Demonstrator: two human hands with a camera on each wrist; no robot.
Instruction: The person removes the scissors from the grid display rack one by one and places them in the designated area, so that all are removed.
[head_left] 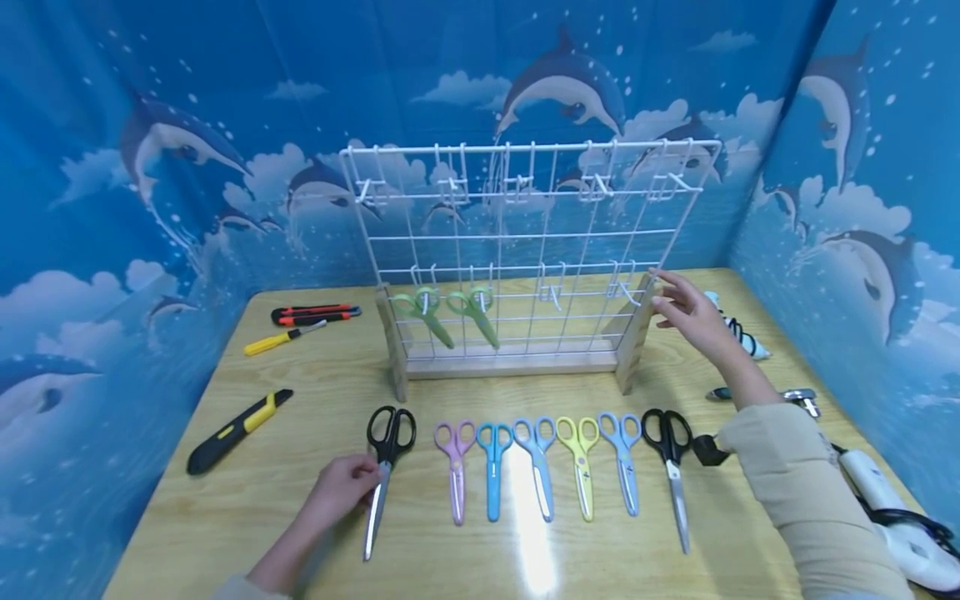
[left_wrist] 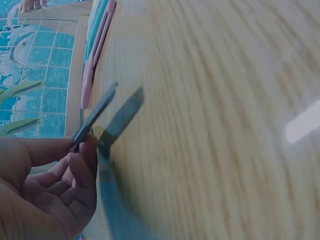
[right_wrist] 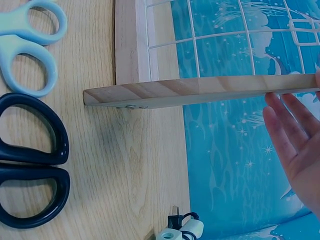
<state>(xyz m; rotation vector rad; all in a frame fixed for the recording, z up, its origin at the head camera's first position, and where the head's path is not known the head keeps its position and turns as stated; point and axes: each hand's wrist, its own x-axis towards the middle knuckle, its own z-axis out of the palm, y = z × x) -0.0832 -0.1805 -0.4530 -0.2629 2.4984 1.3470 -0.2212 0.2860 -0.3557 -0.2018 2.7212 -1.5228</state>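
Note:
Black-handled scissors point(head_left: 377, 508) lie near the table's front left, handles toward the rack. My left hand point(head_left: 345, 487) pinches them at the blades between thumb and fingers; the left wrist view shows a blade point(left_wrist: 102, 105) jutting past the fingertips, its dark shadow or reflection beside it. My right hand point(head_left: 690, 312) touches the right wooden post point(head_left: 636, 333) of a white wire rack point(head_left: 521, 237) with fairly straight fingers. Two green scissors point(head_left: 435, 321) hang from hooks on the rack's lower left. The post's edge point(right_wrist: 200, 86) meets the fingertips in the right wrist view.
Pink scissors point(head_left: 457, 479), several blue and yellow pairs, and another black pair point(head_left: 677, 500) form a row before the rack. A utility knife point(head_left: 240, 433), red-black cutters point(head_left: 315, 315) and a yellow screwdriver point(head_left: 273, 342) lie left. White corded devices point(head_left: 873, 483) stand at the right edge.

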